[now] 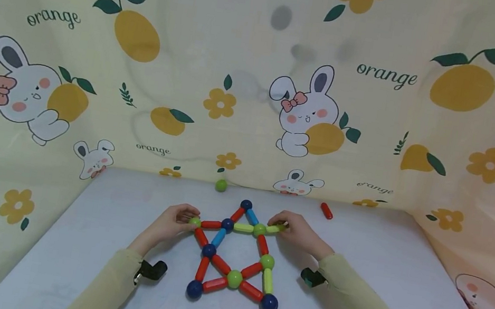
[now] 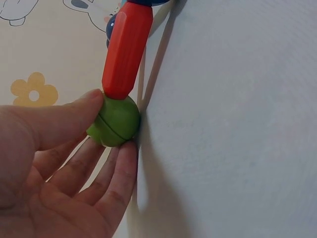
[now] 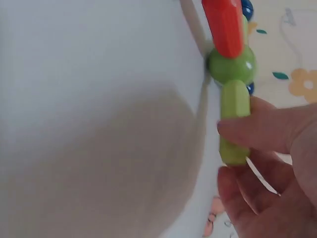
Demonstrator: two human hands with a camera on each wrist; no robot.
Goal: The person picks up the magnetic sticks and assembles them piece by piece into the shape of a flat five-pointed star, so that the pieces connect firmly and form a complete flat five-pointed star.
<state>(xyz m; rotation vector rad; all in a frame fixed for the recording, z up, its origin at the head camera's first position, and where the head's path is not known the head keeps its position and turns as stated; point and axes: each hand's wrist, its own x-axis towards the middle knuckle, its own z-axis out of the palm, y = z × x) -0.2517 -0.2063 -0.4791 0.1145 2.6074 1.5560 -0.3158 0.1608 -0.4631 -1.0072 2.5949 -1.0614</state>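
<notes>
A star-like frame of coloured rods and balls lies flat on the white table [image 1: 340,302]. At its left tip my left hand [image 1: 174,220] holds a green ball [image 2: 115,120] between thumb and fingers; a red rod [image 2: 128,49] joins that ball. Over on the right, my right hand [image 1: 300,233] pinches a light green rod [image 3: 235,124], whose far end meets another green ball [image 3: 232,66]. Dark blue balls sit at the top [image 1: 246,205] and at both lower corners, among them the lower-right ball [image 1: 269,303].
Behind the frame, a loose green ball [image 1: 221,185] sits near the table's back edge. A loose red rod [image 1: 326,210] lies at the back right. A patterned cloth [image 1: 240,137] hangs behind the table. Each wrist carries a small black camera [image 1: 313,277].
</notes>
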